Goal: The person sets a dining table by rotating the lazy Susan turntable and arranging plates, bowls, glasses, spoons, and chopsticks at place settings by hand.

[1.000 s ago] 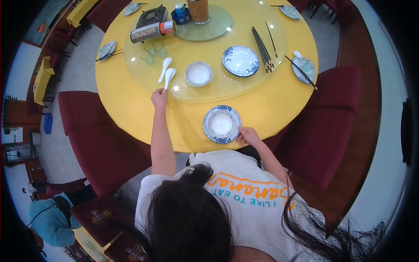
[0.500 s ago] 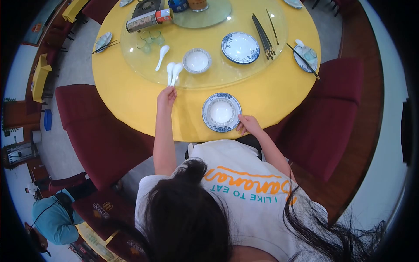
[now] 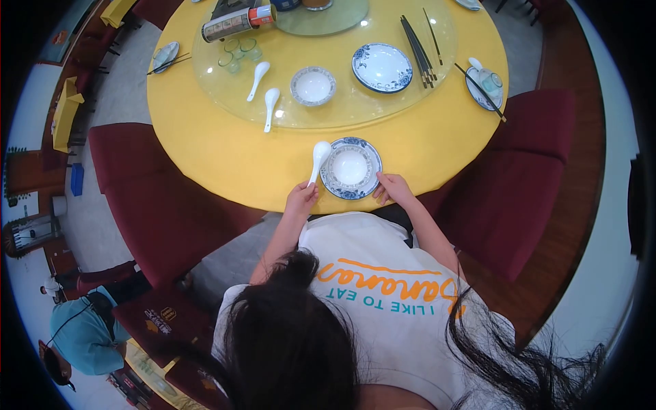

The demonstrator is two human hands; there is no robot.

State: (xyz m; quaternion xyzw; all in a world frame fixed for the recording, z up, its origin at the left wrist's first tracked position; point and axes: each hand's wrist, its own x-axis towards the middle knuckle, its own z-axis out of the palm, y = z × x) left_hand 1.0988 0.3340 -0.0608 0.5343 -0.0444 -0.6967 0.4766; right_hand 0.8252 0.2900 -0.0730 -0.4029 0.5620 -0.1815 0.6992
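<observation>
My left hand pinches the handle end of a white soup spoon. The spoon's head is at the left rim of a blue-patterned plate; whether they touch, I cannot tell. A small white bowl sits in the middle of that plate. At the plate's right edge, my right hand grips the rim with curled fingers. On the glass turntable lie two more soup spoons, one nearer and one farther. Beside them are another bowl and a plate.
Several dark chopsticks and small glasses are on the turntable, with a printed cylinder. A place setting is at the right edge of the yellow table. Maroon chairs flank me. A person in teal is lower left.
My left hand has brought one spoon from the turntable edge back to the left side of the plate. The other spoon of that pair stays behind. My right hand remains at the plate's rim.
</observation>
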